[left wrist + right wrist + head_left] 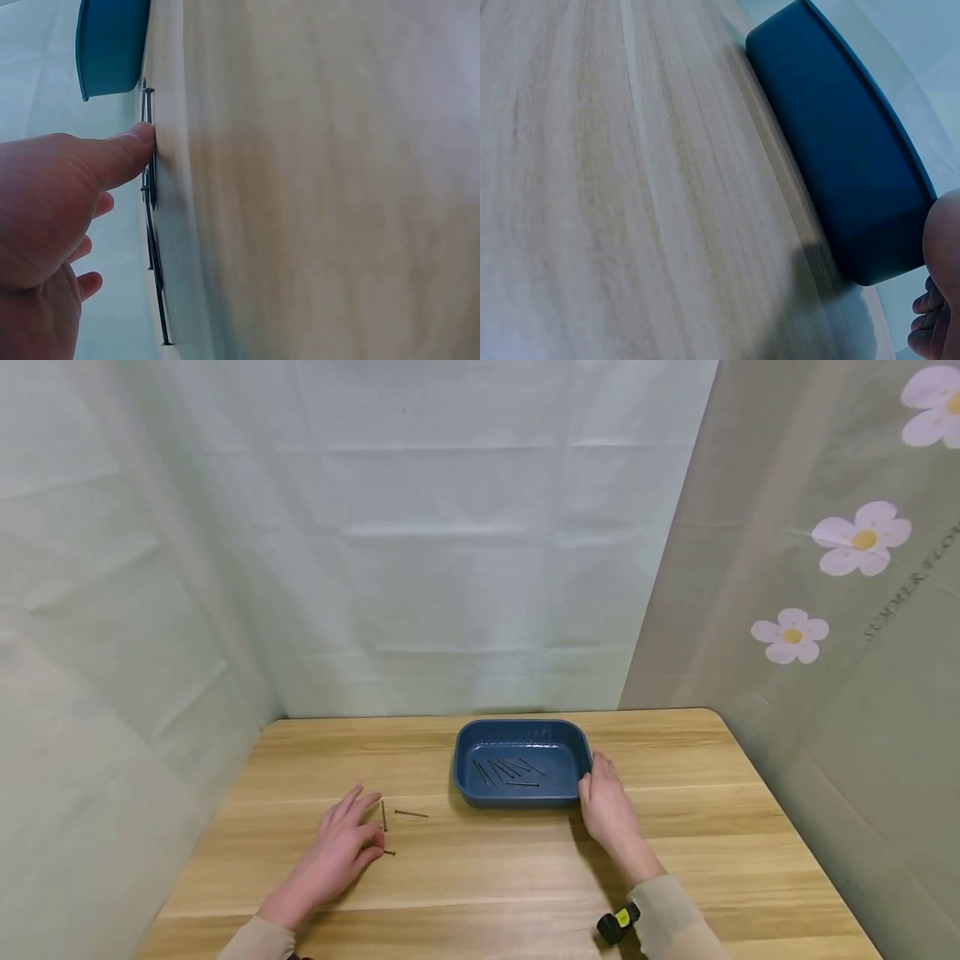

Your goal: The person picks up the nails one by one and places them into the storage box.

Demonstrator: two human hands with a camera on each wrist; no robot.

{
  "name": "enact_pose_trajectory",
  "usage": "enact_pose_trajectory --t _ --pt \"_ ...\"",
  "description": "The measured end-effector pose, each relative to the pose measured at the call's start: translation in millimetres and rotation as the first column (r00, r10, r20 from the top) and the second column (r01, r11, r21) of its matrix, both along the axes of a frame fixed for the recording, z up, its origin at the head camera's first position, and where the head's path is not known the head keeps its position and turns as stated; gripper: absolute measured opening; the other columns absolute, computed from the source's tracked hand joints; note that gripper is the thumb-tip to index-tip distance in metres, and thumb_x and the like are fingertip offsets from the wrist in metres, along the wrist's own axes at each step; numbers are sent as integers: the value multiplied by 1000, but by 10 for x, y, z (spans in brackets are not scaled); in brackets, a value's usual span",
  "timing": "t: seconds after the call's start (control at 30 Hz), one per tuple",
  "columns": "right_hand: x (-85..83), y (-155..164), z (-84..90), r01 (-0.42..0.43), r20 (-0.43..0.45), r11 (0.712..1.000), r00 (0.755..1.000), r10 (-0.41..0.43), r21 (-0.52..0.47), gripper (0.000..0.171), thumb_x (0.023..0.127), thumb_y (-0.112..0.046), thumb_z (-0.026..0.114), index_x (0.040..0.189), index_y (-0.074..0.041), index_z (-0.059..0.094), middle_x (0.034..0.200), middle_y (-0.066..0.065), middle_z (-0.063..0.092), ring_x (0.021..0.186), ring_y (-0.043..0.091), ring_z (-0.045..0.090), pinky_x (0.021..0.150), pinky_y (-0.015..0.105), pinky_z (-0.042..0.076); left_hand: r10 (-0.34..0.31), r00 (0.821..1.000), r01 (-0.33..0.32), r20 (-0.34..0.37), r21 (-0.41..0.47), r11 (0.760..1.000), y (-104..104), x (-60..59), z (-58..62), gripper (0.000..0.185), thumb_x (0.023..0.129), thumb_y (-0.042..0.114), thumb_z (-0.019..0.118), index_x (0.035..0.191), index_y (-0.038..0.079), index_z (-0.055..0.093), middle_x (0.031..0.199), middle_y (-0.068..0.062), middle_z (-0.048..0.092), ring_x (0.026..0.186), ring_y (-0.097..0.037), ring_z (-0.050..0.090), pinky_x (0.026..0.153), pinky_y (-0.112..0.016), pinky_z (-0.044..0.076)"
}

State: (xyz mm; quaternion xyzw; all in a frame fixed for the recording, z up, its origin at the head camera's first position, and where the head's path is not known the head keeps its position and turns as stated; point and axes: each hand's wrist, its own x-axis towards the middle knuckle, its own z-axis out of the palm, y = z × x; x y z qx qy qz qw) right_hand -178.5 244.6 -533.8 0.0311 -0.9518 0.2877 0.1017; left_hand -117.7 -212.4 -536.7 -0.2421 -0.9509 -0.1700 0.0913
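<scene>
A dark blue tray (517,798) stands mid-table with several dark nails (506,770) lying in it. My right hand (596,781) rests with straight fingers against the tray's front right corner; in the right wrist view the tray wall (840,150) fills the upper right and my fingertips (934,304) show at the edge. My left hand (367,827) lies flat on the table, left of the tray, beside three loose nails (411,813). In the left wrist view the thumb (127,150) presses down at the loose nails (154,247), with the tray (112,45) beyond.
The wooden table (487,877) is enclosed by pale curtains at the back and left and a flowered curtain (825,577) at the right. A small black and yellow device (618,923) sits at my right wrist.
</scene>
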Motion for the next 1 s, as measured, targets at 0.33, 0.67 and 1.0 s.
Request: enact_pose_trajectory --t 0.33,0.67,1.0 --pt "-8 -1 -15 2 -2 1000 1000 -2 11 55 113 -15 39 154 22 34 158 40 40 149 54 38 124 61 31 20 999 -20 39 -8 1000 42 17 21 30 88 11 87 82 29 64 167 -26 37 156 -56 19 119 -75 21" --pt "1 -10 -20 7 7 1000 1000 -7 8 55 113 -15 40 154 22 34 158 39 41 150 53 38 124 60 31 -2 1000 2 2 -1 1000 51 44 33 34 85 8 88 81 29 61 166 -28 38 155 -57 20 117 -76 22" --pt "6 -9 -20 9 -7 1000 1000 -9 -3 56 112 -15 40 153 22 36 157 40 42 149 53 39 124 61 32 35 999 -36 29 28 999 72 41 54 25 91 14 85 85 27 64 170 -25 32 157 -54 17 119 -76 19"
